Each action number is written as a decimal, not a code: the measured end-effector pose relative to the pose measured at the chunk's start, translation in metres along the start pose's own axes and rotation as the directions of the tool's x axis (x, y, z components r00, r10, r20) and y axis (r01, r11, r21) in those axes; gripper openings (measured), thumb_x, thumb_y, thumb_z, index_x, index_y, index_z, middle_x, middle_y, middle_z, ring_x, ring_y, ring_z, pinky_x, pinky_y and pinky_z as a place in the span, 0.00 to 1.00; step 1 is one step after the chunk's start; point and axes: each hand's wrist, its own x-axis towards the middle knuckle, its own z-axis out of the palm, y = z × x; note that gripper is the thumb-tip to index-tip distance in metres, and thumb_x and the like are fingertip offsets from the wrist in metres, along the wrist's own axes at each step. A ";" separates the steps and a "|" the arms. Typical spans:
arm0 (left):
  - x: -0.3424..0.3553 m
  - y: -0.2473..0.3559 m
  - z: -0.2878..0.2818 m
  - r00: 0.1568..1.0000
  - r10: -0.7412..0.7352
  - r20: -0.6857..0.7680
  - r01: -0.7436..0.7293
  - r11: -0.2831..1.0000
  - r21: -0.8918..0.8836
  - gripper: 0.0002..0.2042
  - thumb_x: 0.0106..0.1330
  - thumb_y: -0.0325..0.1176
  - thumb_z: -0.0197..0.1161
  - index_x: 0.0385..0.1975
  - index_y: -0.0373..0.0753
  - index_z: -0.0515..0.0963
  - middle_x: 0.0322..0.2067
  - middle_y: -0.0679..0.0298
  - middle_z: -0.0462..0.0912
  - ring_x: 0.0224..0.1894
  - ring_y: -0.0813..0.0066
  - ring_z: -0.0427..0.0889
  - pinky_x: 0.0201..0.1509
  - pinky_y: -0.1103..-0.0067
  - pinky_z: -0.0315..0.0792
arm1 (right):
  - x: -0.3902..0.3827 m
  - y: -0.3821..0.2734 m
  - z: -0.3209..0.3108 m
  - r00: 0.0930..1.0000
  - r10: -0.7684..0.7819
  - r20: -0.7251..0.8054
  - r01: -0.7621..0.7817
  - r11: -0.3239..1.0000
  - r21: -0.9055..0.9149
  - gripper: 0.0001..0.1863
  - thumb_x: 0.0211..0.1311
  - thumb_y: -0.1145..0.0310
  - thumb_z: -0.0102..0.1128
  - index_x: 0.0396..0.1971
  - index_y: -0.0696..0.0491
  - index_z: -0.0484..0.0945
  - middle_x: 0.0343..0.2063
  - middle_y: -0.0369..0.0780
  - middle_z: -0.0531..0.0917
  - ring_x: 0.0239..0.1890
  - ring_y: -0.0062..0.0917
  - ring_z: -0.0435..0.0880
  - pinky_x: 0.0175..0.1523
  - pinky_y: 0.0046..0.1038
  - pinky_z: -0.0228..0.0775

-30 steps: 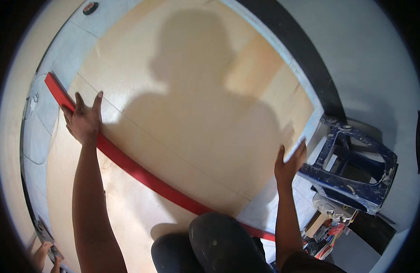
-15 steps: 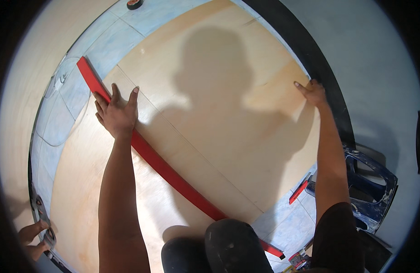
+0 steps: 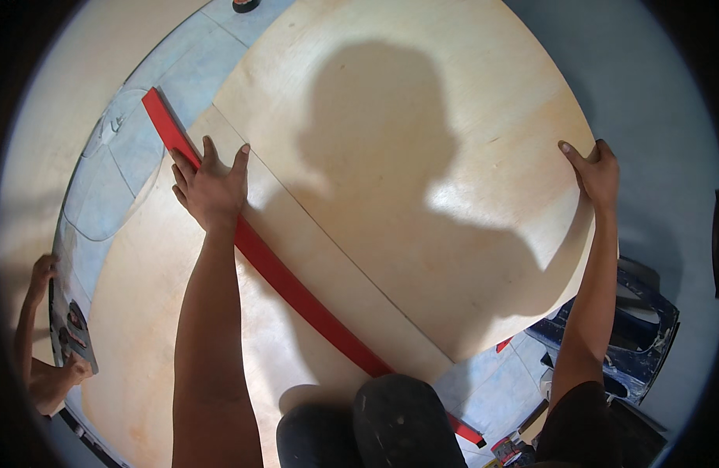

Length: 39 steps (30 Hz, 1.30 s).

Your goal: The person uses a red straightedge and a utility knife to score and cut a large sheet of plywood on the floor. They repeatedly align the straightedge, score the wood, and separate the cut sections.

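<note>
A large pale plywood sheet (image 3: 453,257) lies before my knees, crossed diagonally by a thin dark line. Left of that line, a long red bar (image 3: 305,306) rests on the wood, running from the upper left to beside my knees. My left hand (image 3: 211,191) is spread over the bar, its fingertips on the red and its thumb stretched towards the line. At the sheet's right edge, my right hand (image 3: 597,175) grips the plywood, thumb on top and fingers curled round the rim. That side is raised off the floor. My shadow covers much of the wood.
Blue-grey floor tiles (image 3: 192,74) surround the sheet. A thin cable (image 3: 102,238) loops at the left. Another person's hand (image 3: 79,368) touches a grey flat object (image 3: 77,331) there. A dark blue splattered stool (image 3: 636,370) and a small can (image 3: 504,450) are at the lower right.
My right hand has moved right and raised the sheet's right side, which now hides the black strip. The line looks darker. The other person's hands have shifted; my left hand stays on the bar.
</note>
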 end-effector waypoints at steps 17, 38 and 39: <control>0.004 -0.009 0.001 0.998 -0.039 0.042 0.044 0.994 -0.104 0.38 0.70 0.68 0.55 0.77 0.59 0.70 0.85 0.51 0.41 0.86 0.49 0.45 0.87 0.54 0.40 | 0.028 -0.007 -0.034 0.980 -0.051 -0.190 0.028 0.992 -0.123 0.43 0.50 0.34 0.81 0.43 0.64 0.84 0.36 0.52 0.90 0.41 0.46 0.90 0.50 0.43 0.79; 0.005 -0.018 -0.004 1.000 -0.014 -0.011 0.012 0.982 -0.188 0.44 0.68 0.69 0.59 0.80 0.49 0.65 0.85 0.49 0.43 0.85 0.49 0.46 0.87 0.53 0.39 | 0.154 -0.207 -0.146 0.770 -0.300 -0.563 0.034 0.900 -0.434 0.49 0.43 0.17 0.71 0.33 0.57 0.78 0.31 0.48 0.89 0.37 0.47 0.90 0.40 0.43 0.81; 0.003 -0.013 0.001 1.000 -0.008 -0.010 0.006 0.980 -0.200 0.45 0.68 0.69 0.59 0.80 0.48 0.65 0.85 0.49 0.43 0.85 0.48 0.46 0.87 0.53 0.39 | 0.166 -0.214 -0.143 0.767 -0.313 -0.559 0.043 0.896 -0.443 0.49 0.44 0.18 0.71 0.33 0.57 0.78 0.31 0.48 0.89 0.36 0.47 0.90 0.39 0.44 0.80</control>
